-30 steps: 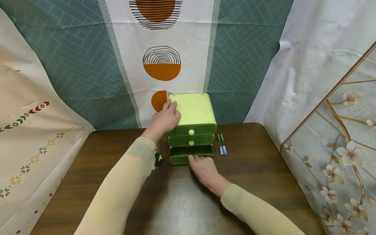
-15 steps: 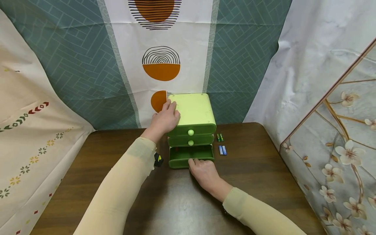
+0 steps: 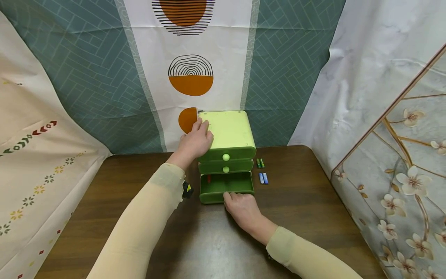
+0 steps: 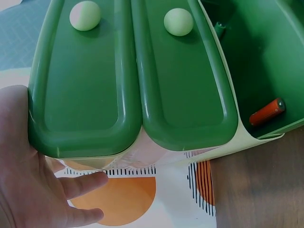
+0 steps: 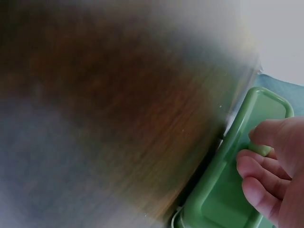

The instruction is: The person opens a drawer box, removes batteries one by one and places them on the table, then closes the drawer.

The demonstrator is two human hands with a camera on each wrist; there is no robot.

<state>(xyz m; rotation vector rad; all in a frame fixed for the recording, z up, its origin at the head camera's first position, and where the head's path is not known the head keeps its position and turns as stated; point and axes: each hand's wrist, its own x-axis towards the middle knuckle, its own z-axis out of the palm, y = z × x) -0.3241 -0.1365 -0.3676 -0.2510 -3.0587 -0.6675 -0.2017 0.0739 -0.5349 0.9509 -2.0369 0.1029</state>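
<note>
A small pale-green cabinet (image 3: pixel 230 130) with three dark-green drawers stands at the back of the table. Its bottom drawer (image 3: pixel 209 198) is pulled out, and my right hand (image 3: pixel 244 209) pinches that drawer's knob (image 5: pixel 260 149) between thumb and fingers. My left hand (image 3: pixel 195 141) rests on the cabinet's top left edge, its fingers extended along the side in the left wrist view. Inside the bottom drawer lies a red battery (image 4: pixel 267 112). A green piece (image 4: pixel 219 29) also shows there, partly hidden. The upper two drawers are closed, each with a round knob (image 3: pixel 225 157).
Right of the cabinet, two green batteries (image 3: pixel 260 163) lie on the brown table (image 3: pixel 296 201), with two blue-and-white batteries (image 3: pixel 263 178) nearer. Patterned cloth (image 3: pixel 278 77) hangs behind and at both sides. A black wrist device (image 3: pixel 187 190) sits by the left sleeve.
The bottom drawer has slid further out toward me with my right hand, and the red battery inside has come into view. My left hand has stayed on the cabinet.
</note>
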